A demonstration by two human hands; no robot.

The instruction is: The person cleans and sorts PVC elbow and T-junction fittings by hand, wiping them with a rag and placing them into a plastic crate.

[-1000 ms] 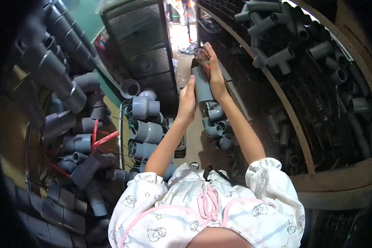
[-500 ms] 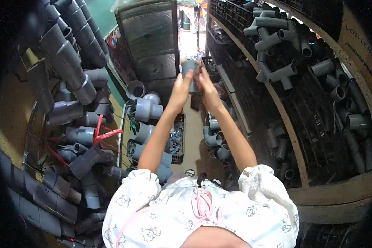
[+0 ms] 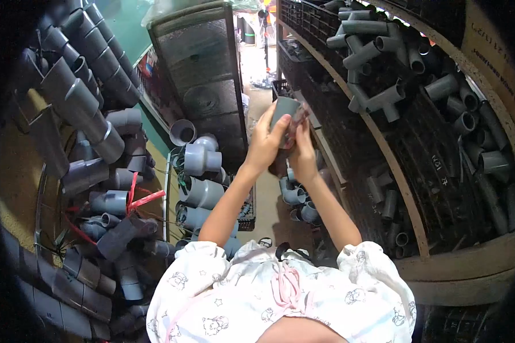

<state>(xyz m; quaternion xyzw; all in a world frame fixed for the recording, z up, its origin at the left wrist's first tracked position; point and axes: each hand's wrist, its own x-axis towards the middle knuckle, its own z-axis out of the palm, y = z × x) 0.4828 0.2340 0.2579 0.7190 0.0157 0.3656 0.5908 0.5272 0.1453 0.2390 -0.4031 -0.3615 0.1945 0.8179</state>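
Note:
Out in front of me, my left hand (image 3: 264, 143) is wrapped round a grey pipe fitting (image 3: 285, 110), its thumb lying along the side. The fitting is a short, smooth cylinder, tilted a little, with its lower part hidden by my fingers. My right hand (image 3: 304, 159) presses a crumpled, dark reddish-brown cloth (image 3: 299, 116) against the fitting's right side. Part of the cloth hangs below, between my two hands. The right fingers are blurred and partly covered by the cloth.
Large grey pipe fittings (image 3: 200, 159) are piled on the left, some tied with red ribbon (image 3: 147, 200). Shelves on the right hold tees and elbows (image 3: 386, 97). A dark-framed cabinet (image 3: 197, 63) stands ahead. A narrow floor aisle (image 3: 263, 200) runs between, with a black crate (image 3: 246, 220).
Both hands have come closer to me and slightly right, bringing the fitting and cloth along. The fitting now leans more, and the view has shifted slightly.

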